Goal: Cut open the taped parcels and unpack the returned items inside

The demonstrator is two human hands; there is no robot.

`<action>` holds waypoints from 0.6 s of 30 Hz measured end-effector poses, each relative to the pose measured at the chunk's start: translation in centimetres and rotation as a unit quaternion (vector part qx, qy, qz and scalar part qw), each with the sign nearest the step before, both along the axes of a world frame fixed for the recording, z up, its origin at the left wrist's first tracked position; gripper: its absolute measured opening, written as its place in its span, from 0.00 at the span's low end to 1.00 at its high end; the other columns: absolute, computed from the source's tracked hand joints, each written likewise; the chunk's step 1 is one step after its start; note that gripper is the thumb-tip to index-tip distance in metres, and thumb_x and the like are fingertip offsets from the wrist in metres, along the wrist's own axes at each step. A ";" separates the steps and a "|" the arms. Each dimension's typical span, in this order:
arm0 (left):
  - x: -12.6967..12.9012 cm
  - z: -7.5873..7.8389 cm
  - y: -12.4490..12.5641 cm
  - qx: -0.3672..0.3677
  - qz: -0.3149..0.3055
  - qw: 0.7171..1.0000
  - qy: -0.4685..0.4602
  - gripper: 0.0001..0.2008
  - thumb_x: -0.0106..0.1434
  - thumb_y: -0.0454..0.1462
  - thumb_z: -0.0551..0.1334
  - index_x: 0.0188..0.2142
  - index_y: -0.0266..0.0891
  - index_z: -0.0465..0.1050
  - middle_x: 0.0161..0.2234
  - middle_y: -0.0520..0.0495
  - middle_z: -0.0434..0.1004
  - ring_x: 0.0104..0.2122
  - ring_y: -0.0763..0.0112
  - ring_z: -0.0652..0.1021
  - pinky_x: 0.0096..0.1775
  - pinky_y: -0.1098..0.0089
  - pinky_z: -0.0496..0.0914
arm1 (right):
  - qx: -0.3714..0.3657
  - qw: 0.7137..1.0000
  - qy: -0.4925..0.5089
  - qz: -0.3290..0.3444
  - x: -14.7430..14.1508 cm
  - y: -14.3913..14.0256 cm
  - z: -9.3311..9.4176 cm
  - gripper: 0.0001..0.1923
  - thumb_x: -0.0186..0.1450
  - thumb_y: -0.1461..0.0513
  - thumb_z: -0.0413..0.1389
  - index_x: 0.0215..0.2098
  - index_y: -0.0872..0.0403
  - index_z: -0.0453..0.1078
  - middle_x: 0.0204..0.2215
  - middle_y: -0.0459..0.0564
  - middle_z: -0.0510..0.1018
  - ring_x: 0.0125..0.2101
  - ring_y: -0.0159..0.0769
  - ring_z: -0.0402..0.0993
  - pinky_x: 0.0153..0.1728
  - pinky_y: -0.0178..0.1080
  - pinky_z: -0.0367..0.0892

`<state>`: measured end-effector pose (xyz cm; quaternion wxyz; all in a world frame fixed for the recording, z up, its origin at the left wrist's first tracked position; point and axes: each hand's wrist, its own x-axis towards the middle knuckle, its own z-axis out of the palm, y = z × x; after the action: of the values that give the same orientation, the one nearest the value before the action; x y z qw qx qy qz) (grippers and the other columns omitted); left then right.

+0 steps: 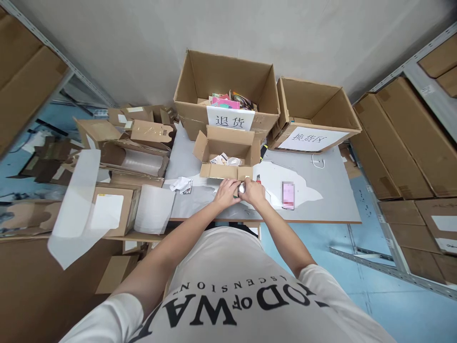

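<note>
At the near edge of the grey surface (335, 190), both hands are brought together over a small silvery object (242, 188). Left hand (226, 192) is held palm down, forearm stretched forward from lower left, fingers curled shut around the object's left side. Right hand (254, 193) is set just beside it, touching, wrist bent slightly inward, fingers closed on the object's right end. What the object is cannot be told; only a shiny rounded tip is seen between the hands. Just beyond the hands a small open box (228, 152) is placed, with papers inside. Crumpled paper (181, 185) is seen left of the hands, a pink card (288, 194) to the right on a white sheet (282, 183). Two big cartons are lined up at the far edge, one labelled carton (228, 90) with coloured items inside, another carton (314, 114) beside it.
</note>
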<state>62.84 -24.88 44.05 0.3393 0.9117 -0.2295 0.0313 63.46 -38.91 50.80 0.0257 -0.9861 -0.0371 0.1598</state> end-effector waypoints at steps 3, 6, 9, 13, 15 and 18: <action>0.1 0.1 0.0 0.001 0.003 1.000 -0.009 0.30 0.48 0.38 0.67 0.52 0.38 0.68 0.49 0.40 0.71 0.50 0.55 0.72 0.59 0.54 0.57 | 0.016 1.000 -0.011 0.004 -0.2 -0.4 0.7 0.21 0.58 0.55 0.56 0.48 0.54 0.62 0.41 0.56 0.77 0.41 0.48 0.75 0.37 0.40 0.64; 0.2 0.2 0.0 0.000 -0.001 1.000 -0.017 0.29 0.49 0.39 0.66 0.52 0.38 0.68 0.48 0.39 0.71 0.50 0.55 0.71 0.56 0.56 0.59 | 0.040 0.998 -0.045 0.030 -0.6 -1.0 1.8 0.20 0.57 0.55 0.56 0.46 0.54 0.63 0.40 0.55 0.76 0.39 0.46 0.74 0.36 0.39 0.63; 0.3 0.2 0.1 -0.001 -0.004 1.000 -0.025 0.28 0.52 0.42 0.66 0.53 0.37 0.68 0.47 0.39 0.70 0.49 0.54 0.71 0.55 0.56 0.60 | 0.078 0.990 -0.093 0.071 -0.9 -2.1 3.3 0.19 0.55 0.55 0.56 0.44 0.53 0.64 0.38 0.54 0.75 0.37 0.44 0.72 0.35 0.38 0.62; 0.3 0.3 0.1 0.008 -0.010 1.000 -0.020 0.32 0.52 0.47 0.67 0.54 0.37 0.67 0.48 0.38 0.69 0.50 0.53 0.70 0.55 0.54 0.59 | 0.149 0.968 -0.166 0.112 -1.0 -3.8 5.7 0.18 0.54 0.56 0.56 0.41 0.52 0.64 0.35 0.52 0.74 0.37 0.43 0.70 0.35 0.38 0.62; 0.2 0.6 0.2 0.012 -0.016 1.000 -0.011 0.33 0.51 0.48 0.67 0.54 0.37 0.66 0.48 0.38 0.68 0.50 0.51 0.69 0.56 0.53 0.58 | 0.200 0.949 -0.203 0.136 -0.9 -4.6 7.2 0.17 0.53 0.57 0.56 0.41 0.52 0.64 0.35 0.51 0.73 0.37 0.42 0.69 0.36 0.39 0.63; 0.0 1.3 0.4 0.010 -0.020 1.000 0.006 0.37 0.49 0.50 0.68 0.55 0.36 0.65 0.49 0.36 0.68 0.52 0.49 0.68 0.57 0.50 0.55 | 0.296 0.905 -0.243 0.183 -0.7 -5.6 9.6 0.17 0.52 0.60 0.57 0.40 0.52 0.64 0.31 0.49 0.71 0.33 0.39 0.67 0.36 0.39 0.63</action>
<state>62.79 -24.48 45.36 0.3319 0.9104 -0.2464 0.0167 62.80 -44.52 60.36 0.2769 -0.9172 -0.2677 -0.1015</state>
